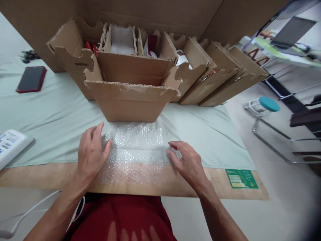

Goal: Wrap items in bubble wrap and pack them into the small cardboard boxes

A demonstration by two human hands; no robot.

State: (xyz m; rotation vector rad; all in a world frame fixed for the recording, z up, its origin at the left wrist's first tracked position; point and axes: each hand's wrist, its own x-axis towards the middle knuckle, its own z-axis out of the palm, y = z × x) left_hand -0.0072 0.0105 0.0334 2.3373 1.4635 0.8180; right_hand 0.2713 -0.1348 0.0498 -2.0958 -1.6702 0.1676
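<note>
Far left, a white device point(12, 147) sits at the edge, a dark tablet point(30, 79) beyond it. Now the left hand point(92, 152), thumb spread from the fingers, thumb tip right at the near-clear bubble wrap point(136, 152)! That sheet lies flat across cloth and bare wood, just in front of the open cardboard box point(132, 102). Over to the right hand point(187, 160): thumb and fingers apart, just beside the sheet's right edge. Further right, a green card point(241, 178), then a teal-topped stool point(269, 104).

Just beyond the bubble wrap point(136, 154), passage blocked by the front cardboard box point(132, 102), but free cloth point(203, 129) to its right!
</note>
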